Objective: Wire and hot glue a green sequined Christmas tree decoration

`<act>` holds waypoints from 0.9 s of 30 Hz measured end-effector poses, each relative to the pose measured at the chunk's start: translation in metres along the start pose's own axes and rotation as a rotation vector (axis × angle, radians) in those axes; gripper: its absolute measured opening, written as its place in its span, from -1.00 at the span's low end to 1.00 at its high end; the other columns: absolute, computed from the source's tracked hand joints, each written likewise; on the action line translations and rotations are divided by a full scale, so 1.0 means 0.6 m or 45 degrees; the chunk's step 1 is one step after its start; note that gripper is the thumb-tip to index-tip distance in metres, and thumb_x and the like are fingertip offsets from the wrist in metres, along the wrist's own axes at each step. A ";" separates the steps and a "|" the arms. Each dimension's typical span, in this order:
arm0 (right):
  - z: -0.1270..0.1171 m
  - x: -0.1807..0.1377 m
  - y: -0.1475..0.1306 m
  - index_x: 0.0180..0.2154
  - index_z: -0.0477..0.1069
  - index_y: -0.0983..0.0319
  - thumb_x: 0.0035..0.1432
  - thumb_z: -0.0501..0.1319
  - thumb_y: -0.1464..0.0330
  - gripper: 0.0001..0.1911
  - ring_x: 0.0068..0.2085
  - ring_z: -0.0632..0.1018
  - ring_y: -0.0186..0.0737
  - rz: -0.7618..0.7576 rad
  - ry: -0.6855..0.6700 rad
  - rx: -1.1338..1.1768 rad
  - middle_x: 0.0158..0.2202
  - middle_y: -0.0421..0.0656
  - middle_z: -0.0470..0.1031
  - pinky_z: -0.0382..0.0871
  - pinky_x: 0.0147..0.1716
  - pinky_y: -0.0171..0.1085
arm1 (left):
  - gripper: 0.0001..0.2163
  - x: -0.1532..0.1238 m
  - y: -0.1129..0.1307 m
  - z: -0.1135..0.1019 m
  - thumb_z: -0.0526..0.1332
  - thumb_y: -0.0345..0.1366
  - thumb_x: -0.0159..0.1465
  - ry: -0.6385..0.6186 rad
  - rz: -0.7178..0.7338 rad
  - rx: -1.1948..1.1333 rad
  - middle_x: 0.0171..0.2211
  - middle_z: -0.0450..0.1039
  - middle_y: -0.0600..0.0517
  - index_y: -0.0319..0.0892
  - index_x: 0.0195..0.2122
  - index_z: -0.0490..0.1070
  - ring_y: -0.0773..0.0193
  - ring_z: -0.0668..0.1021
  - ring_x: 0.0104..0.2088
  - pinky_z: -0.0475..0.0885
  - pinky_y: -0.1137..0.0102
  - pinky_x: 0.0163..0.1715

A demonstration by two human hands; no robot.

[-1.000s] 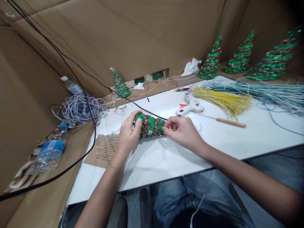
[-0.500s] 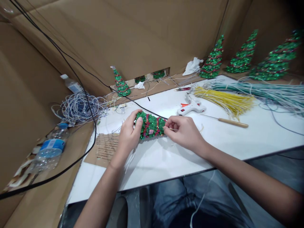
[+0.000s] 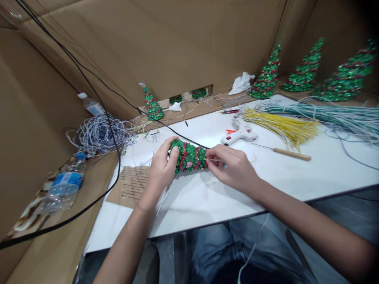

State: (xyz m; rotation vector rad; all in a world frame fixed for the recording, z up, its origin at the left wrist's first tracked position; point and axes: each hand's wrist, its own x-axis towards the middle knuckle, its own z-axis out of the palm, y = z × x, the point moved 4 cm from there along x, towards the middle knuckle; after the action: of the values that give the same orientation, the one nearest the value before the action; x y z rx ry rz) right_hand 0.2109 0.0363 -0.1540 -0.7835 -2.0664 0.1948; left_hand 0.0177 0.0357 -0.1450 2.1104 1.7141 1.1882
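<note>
A small green tinsel Christmas tree with red garland lies on its side above the white table. My left hand is wrapped round its wide base end, thumb on the near side. At the narrower end, my right hand pinches a thin yellowish wire against the tinsel; its fingers partly hide the tree's tip. Pale wires hang below my left hand.
A white glue gun, a wooden-handled awl and a yellow wire bundle lie at the right. Cardboard with thin strips is left. A black cable crosses the left side. Finished-looking trees stand behind.
The fingers of my right hand have shifted slightly at the narrow end of the tree, still pinching the wire. My left hand keeps its hold, and the view has moved a little.
</note>
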 end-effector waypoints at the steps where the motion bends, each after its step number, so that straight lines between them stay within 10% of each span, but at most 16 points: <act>1: 0.000 -0.001 -0.002 -0.31 0.36 0.26 0.13 0.08 0.52 -0.88 -0.40 0.46 -0.31 -0.015 0.008 -0.007 -0.40 -0.14 0.47 0.33 -0.39 -0.32 | -0.68 0.000 0.000 0.000 -0.04 -0.18 0.36 -0.002 -0.002 0.000 -0.02 0.46 -0.06 -0.14 0.04 0.34 0.11 0.47 0.00 0.32 0.23 0.00; 27: 0.005 -0.001 0.001 -0.44 0.23 0.22 0.13 0.09 0.52 -0.86 -0.47 0.41 -0.35 -0.026 0.017 -0.015 -0.50 -0.20 0.40 0.27 -0.45 -0.35 | -0.67 0.000 0.002 -0.003 -0.05 -0.18 0.36 -0.020 0.031 0.023 -0.07 0.48 -0.04 -0.16 0.04 0.33 0.15 0.49 -0.09 0.34 0.33 -0.11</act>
State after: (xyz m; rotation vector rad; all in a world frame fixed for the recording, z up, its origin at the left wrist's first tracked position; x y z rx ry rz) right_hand 0.2092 0.0368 -0.1567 -0.7681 -2.0638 0.1657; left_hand 0.0174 0.0347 -0.1433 2.1514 1.7038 1.1632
